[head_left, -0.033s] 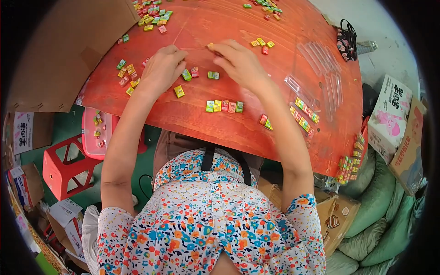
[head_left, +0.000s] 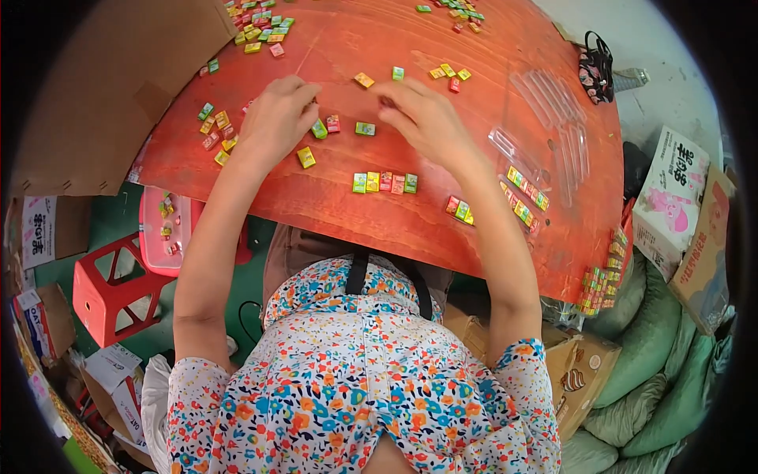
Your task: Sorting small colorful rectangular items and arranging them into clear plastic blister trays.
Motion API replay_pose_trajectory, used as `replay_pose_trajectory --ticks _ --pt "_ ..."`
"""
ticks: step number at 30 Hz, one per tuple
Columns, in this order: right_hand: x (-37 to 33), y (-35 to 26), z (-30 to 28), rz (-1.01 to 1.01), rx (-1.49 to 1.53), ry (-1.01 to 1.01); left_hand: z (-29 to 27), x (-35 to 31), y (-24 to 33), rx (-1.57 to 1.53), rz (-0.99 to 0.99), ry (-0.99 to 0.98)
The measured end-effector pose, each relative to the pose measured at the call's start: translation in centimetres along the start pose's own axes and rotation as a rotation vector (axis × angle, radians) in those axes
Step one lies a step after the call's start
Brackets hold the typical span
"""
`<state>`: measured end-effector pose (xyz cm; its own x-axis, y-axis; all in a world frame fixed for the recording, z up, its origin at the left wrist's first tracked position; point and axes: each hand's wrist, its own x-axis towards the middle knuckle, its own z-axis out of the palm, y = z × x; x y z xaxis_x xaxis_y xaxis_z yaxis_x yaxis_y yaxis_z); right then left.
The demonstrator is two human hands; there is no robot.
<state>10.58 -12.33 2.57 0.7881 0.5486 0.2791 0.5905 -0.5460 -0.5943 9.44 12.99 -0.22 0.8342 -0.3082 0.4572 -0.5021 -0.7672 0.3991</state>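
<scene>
My left hand is over the red table, its fingers curled and pinched together; whatever lies between the fingertips is hidden. Across from it, my right hand has thumb and fingers bent around a small dark reddish thing that I cannot make out. An orange-yellow little box lies just beyond the right fingertips, and a green one sits behind that hand. Between the hands are a green box, a red box and another green box. A yellow box lies nearer me.
Nearer the front edge stands a row of small boxes. Clear plastic trays lie at the right, with filled rows beside them. Loose boxes are heaped at the far left, next to a large carton. A red stool stands below left.
My right hand has drawn back slightly from the orange-yellow box, which now lies free on the table. The green box behind that hand has come into sight. My left hand has hardly moved.
</scene>
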Motion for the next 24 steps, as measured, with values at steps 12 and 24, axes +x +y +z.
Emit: replay_pose_trajectory --ticks 12,24 --pt "-11.4 -1.0 -1.2 0.096 -0.135 -0.036 -0.4 -6.2 7.9 -0.295 -0.039 -0.251" --pt "-10.9 -1.2 1.2 0.071 -0.256 0.0 0.7 -4.5 8.7 -0.333 -0.056 -0.37"
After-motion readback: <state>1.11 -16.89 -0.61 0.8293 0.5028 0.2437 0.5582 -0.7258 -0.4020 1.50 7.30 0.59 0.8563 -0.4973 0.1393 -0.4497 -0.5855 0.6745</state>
